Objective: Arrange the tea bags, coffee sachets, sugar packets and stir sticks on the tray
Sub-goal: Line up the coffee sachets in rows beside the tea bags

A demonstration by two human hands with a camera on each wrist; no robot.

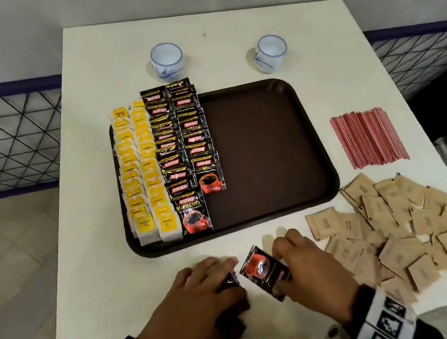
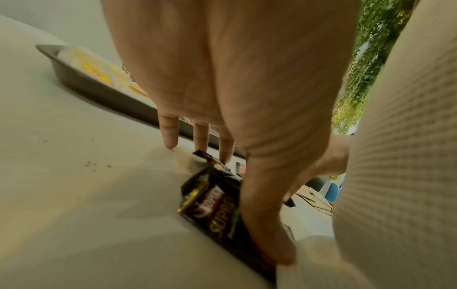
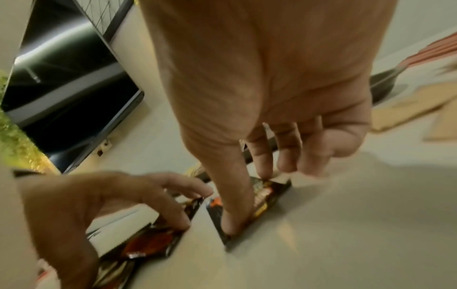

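Two of the four kinds already sit on the tray: tea bags in two overlapping rows along its left side, and beside them two rows of coffee sachets, the inner one shorter. I judge the task near its midpoint, with the coffee step not quite finished. The right half of the tray is bare, ahead of both hands. Sugar packets lie in a loose heap on the surface just to the right of the right hand, and the stir sticks lie in a bundle farther ahead of it, beside the tray's right rim. That right hand pinches one coffee sachet between thumb and fingers, tilted, close to the near edge. The left hand covers the few remaining sachets, thumb and fingertips curled over them on the surface. Both hands are well short of the tray.
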